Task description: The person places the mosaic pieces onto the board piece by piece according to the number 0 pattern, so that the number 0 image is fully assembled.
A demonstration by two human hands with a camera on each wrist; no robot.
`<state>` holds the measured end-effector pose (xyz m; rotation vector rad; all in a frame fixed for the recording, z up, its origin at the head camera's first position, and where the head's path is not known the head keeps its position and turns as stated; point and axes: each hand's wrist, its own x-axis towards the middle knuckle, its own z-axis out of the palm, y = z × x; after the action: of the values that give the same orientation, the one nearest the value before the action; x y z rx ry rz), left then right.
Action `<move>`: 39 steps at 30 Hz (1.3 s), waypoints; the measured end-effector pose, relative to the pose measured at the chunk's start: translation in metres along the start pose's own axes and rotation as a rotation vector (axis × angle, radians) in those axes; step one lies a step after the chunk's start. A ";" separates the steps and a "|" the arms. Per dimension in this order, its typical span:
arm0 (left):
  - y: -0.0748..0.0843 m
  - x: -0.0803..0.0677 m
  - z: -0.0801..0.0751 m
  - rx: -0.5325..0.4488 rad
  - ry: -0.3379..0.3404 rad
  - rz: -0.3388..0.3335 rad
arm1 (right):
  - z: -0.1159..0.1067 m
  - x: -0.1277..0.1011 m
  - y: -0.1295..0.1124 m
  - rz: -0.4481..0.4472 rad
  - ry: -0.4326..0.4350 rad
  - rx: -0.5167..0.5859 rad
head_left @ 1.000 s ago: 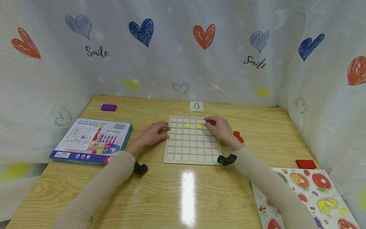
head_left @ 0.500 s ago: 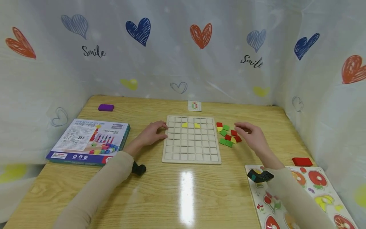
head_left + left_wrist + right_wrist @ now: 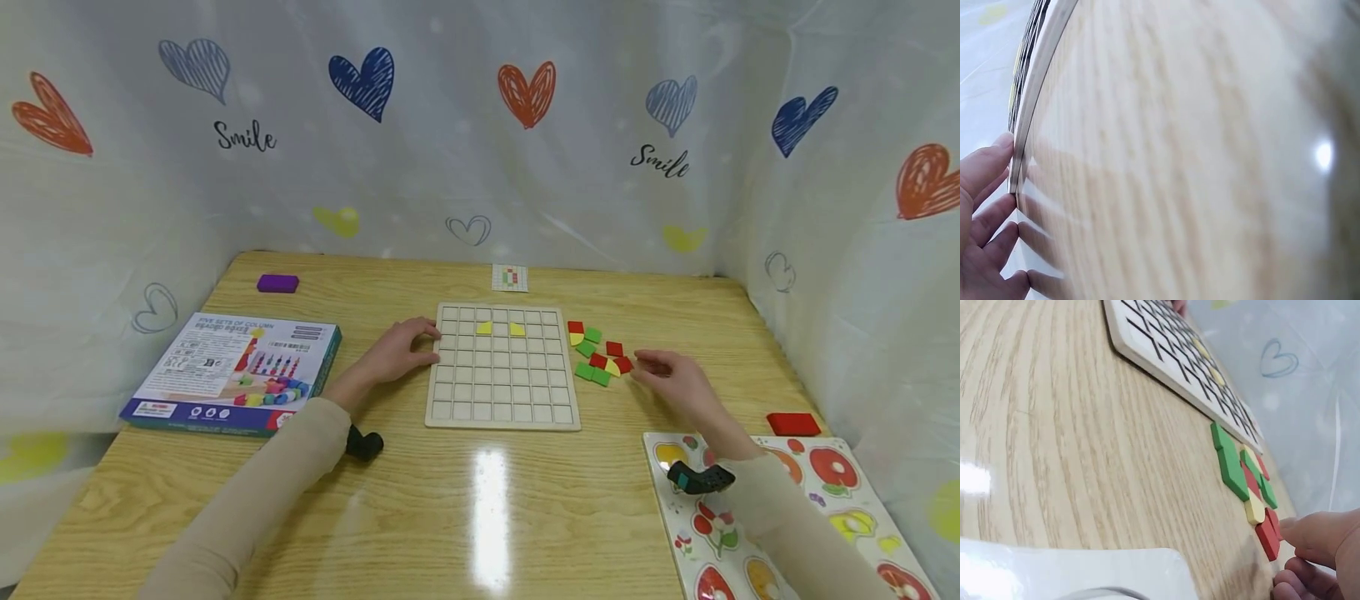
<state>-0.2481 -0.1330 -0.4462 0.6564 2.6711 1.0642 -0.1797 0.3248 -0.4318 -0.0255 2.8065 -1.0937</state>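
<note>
A wooden grid board [image 3: 502,404] lies mid-table with two yellow tiles [image 3: 484,328] in its second row. My left hand [image 3: 399,350] rests with straight fingers [image 3: 988,206] against the board's left edge [image 3: 1022,137]. To the right of the board is a loose cluster of red, green and yellow tiles [image 3: 597,357]. My right hand [image 3: 663,375] is just right of that cluster. Its fingertips [image 3: 1300,530] touch the near red tile [image 3: 1267,539], which lies flat on the table. The same red tile [image 3: 623,364] shows at the cluster's right end.
A toy box [image 3: 232,371] lies at the left, a purple block [image 3: 277,283] at the back left and a small pattern card [image 3: 510,277] behind the board. A red block [image 3: 797,424] and a fruit puzzle board [image 3: 825,533] are at the right. Heart-print curtains enclose the table.
My right hand left the board's top right, passed over the tile cluster and came down at its right end, touching a red tile. The left hand stayed in place.
</note>
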 end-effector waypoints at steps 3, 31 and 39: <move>-0.001 0.001 0.000 0.008 0.001 0.005 | 0.003 0.001 0.001 -0.015 0.002 -0.029; 0.002 0.000 -0.001 -0.002 -0.009 0.000 | 0.008 0.017 -0.001 -0.029 0.008 -0.085; 0.001 0.000 -0.001 -0.008 -0.009 -0.002 | 0.007 0.015 -0.001 -0.014 0.016 -0.113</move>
<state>-0.2479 -0.1331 -0.4449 0.6551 2.6575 1.0683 -0.1938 0.3180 -0.4378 -0.0477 2.8831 -0.9408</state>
